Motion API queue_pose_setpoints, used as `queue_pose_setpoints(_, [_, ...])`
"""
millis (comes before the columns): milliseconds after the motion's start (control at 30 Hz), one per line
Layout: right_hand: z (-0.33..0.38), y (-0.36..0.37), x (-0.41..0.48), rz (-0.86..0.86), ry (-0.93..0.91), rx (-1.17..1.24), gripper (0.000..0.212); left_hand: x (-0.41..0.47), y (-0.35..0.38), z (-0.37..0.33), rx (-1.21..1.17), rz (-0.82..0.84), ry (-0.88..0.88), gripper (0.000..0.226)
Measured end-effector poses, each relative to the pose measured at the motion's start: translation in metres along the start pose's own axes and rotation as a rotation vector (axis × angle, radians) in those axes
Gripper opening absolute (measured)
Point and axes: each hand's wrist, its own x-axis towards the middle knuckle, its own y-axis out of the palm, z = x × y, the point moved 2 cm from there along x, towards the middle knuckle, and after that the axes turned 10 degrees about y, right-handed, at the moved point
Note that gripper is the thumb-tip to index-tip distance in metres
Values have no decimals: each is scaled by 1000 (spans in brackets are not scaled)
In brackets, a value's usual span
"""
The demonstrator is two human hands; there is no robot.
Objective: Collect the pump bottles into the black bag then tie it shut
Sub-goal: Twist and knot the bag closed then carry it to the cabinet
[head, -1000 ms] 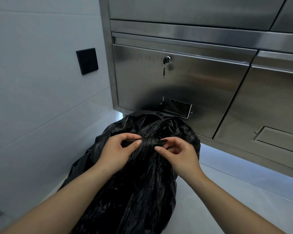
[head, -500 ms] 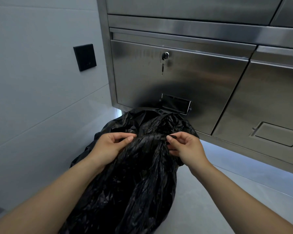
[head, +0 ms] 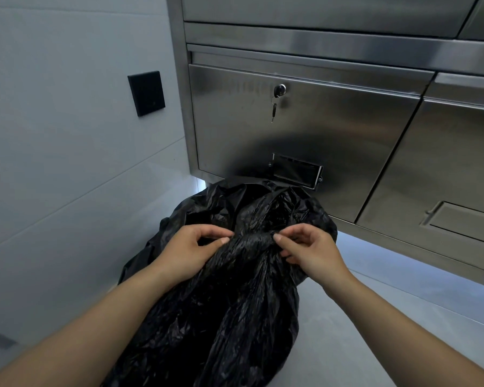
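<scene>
Black bag [head: 229, 303] lies on the pale floor [head: 361, 331], directly beneath both hands, with its neck gathered into a twisted bunch between them. The left hand [head: 190, 252] pinches plastic on the left side of the bunch between thumb and fingers. The right hand [head: 310, 250] pinches the opposite side, thumb and forefinger closed on a fold. Both hands grip bag film; neither is empty.

Progress, as judged from this view: no pump bottles are visible anywhere outside the bag, and the bag's body bulges, so collection appears complete. The contents themselves are hidden by the opaque plastic and cannot be confirmed. The tie is in hand: the strands look crossed and drawn together at the neck, but whether a full knot is seated cannot be told. Loose, crumpled film stands beyond the fingers, on the far side of the bunch. Remaining work is probably to pull the strands tight and, if needed, add a second throw.

Surroundings: a stainless cabinet [head: 305, 129] stands just beyond the hands, with a key [head: 274, 108] hanging from its lock. A dark wall plate [head: 146, 93] sits on the wall [head: 53, 135] to the far left of the left hand. Nothing obstructs either hand; the thin film may tear under a hard pull.
</scene>
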Motion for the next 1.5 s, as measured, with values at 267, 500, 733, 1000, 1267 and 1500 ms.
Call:
queue_pose_setpoints(267, [-5,4,-1,5,-33,-208,18,-3,1,3,-12,-22,-16,18])
queue_pose_setpoints(500, [-9,3,1,-3,-27,-212,14,-6,7,5,-293,-64,-141,25])
queue_pose_setpoints(733, [-6,8,-2,-31,-75,-152,13,0,14,2,-696,-289,-239,36])
queue_pose_setpoints(1000, [-7,12,-5,-97,-108,-163,12,0,15,-4,-377,-230,-88,14])
queue_pose_setpoints(1267, [-2,2,-4,11,-14,-110,18,-2,-3,-5,-328,-320,-47,19])
queue_pose_setpoints(1500, [11,-13,-10,-34,-26,-39,14,4,-8,-5,-331,-389,-17,21])
